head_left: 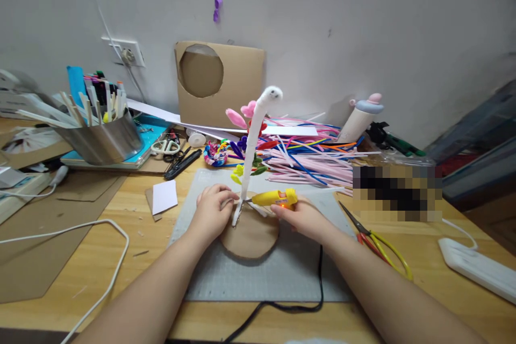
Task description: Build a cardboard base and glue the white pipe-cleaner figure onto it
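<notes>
As the right hand [304, 217] grips the glue gun [276, 198], seemingly gluing the white stem [252, 145] near the disc [252, 239]'s far edge, the left hand [213, 207], grip unclear, should brace.

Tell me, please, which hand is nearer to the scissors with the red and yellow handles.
Right: the right hand holds the glue gun, left of the scissors. The left hand is farther off, by the left edge of the cardboard disc.
</notes>
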A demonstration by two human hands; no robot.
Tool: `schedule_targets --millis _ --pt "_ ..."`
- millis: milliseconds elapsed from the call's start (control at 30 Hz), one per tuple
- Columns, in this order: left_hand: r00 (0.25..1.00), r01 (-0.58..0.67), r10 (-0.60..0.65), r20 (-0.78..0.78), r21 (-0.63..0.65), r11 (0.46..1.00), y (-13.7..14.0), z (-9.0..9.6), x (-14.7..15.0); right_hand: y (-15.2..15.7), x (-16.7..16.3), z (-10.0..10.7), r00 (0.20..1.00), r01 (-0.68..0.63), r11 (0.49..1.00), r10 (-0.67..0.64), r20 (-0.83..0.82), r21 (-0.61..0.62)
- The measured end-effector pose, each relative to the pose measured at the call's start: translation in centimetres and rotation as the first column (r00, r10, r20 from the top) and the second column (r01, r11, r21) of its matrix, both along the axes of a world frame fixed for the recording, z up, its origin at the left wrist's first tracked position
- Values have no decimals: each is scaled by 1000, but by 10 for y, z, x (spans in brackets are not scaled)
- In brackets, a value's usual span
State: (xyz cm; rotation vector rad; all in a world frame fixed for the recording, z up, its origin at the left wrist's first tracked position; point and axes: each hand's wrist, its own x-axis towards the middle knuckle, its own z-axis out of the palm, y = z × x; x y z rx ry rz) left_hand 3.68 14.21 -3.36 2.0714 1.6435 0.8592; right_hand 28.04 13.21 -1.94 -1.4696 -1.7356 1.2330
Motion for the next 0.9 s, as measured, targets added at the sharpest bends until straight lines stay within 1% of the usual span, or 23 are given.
schedule_targets --millis 100,167,333,433,600,767,900 --pt "998 11 -10 -59 12 1000 -1 1 0 4 5 -3 997 28 986 -39 -64 -162" --pt "996 13 -12 -88 13 1000 -1 1 -1 4 5 -5 994 3 979 -25 -107 -202" --pt "992 19 -17 -126 16 1000 -1 3 -2 3 1 -7 998 -10 978 -3 -59 -208" --pt "990 33 -29 -138 31 999 -3 7 -3 3 1 -6 997 -7 978 -10 -80 -207" --pt "993 23 -19 -120 33 999 -4 12 -2 4 3 -5 988 -15 975 -20 -155 -220" --pt "989 44 -41 -145 19 999 -1 5 0 6 5 0 975 -11 970 -43 -216 -243" --pt "980 57 -47 -193 48 997 -1 1 1 8 11 5 931 -97 947 -22 -365 -305"
